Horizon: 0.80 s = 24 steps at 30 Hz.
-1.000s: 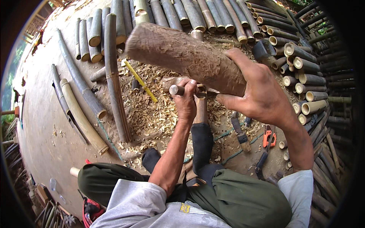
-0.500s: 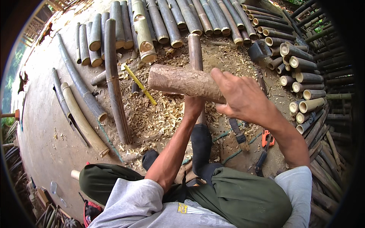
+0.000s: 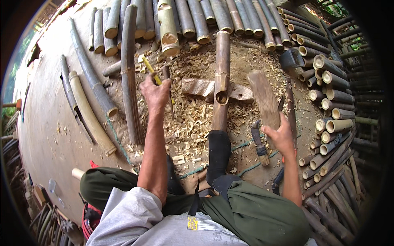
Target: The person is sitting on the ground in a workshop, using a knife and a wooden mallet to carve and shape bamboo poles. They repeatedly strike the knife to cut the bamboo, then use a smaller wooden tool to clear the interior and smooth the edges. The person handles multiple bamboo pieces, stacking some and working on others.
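Observation:
My right hand (image 3: 282, 137) grips the lower end of a thick wooden club (image 3: 262, 94), tilted over the chips on the right. My left hand (image 3: 155, 91) hovers at the yellow measuring stick (image 3: 148, 64), fingers apart; part of the stick is hidden behind it. Just right of that hand lies a thin dark rod (image 3: 166, 73). In the middle a dark bamboo pole (image 3: 222, 61) with a round hole cut in it crosses a pale wooden block (image 3: 199, 87). A black-socked foot (image 3: 218, 149) presses against the pole's near end.
Bamboo poles (image 3: 186, 18) line the back, and stacked bamboo (image 3: 330, 96) fills the right. More long pieces (image 3: 92, 80) lie at left. A hatchet-like tool (image 3: 259, 143) rests beside the club, with a dark box (image 3: 292, 58) farther back. Wood shavings (image 3: 195, 121) cover the ground.
My right hand has carried the club from above the pole down to the right. My left hand has left the pole and moved left to the measuring stick, uncovering the hole.

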Available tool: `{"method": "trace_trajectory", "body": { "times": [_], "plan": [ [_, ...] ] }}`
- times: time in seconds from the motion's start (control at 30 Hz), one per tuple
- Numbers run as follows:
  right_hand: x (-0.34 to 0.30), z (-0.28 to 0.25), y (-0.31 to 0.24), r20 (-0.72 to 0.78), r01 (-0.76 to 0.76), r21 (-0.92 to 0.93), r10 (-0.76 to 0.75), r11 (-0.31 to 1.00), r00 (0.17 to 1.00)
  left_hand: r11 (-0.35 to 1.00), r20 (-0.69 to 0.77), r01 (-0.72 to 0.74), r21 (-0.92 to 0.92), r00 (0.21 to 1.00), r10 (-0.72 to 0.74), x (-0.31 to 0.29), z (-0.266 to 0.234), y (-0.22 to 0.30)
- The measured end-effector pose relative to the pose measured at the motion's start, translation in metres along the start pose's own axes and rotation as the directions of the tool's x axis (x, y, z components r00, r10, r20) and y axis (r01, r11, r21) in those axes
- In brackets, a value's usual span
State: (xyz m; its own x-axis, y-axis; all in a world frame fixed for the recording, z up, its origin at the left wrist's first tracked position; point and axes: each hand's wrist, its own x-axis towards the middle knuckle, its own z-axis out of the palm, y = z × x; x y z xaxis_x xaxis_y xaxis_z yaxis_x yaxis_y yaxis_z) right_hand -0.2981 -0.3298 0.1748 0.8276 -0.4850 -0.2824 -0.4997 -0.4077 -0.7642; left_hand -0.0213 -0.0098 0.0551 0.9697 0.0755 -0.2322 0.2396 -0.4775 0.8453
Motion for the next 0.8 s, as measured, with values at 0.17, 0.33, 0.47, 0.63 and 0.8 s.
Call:
{"method": "trace_trajectory", "body": {
  "times": [0.17,0.33,0.47,0.63,0.8],
  "plan": [
    [-0.087,0.054,0.090,-0.079,-0.307,-0.125,0.299,0.943,0.951,0.798,-0.378,0.324,0.508,0.916,-0.132,-0.012,-0.057,-0.032],
    [-0.165,0.125,0.159,-0.169,-0.388,-0.433,0.349,0.814,0.922,0.842,-0.186,0.244,0.482,0.967,-0.173,-0.003,-0.108,-0.105],
    [-0.178,0.145,0.197,-0.074,-0.383,-0.688,0.466,0.616,0.882,0.920,-0.152,0.183,0.347,0.979,-0.137,-0.021,-0.112,-0.076],
    [-0.170,0.142,0.193,-0.079,-0.395,-0.590,0.437,0.704,0.896,0.997,-0.083,0.073,-0.027,0.994,-0.075,-0.095,-0.083,-0.026],
    [-0.161,0.114,0.150,-0.080,-0.357,-0.298,0.350,0.885,0.933,0.915,0.375,0.034,-0.401,0.918,0.130,-0.218,-0.038,0.050]
  ]
}}
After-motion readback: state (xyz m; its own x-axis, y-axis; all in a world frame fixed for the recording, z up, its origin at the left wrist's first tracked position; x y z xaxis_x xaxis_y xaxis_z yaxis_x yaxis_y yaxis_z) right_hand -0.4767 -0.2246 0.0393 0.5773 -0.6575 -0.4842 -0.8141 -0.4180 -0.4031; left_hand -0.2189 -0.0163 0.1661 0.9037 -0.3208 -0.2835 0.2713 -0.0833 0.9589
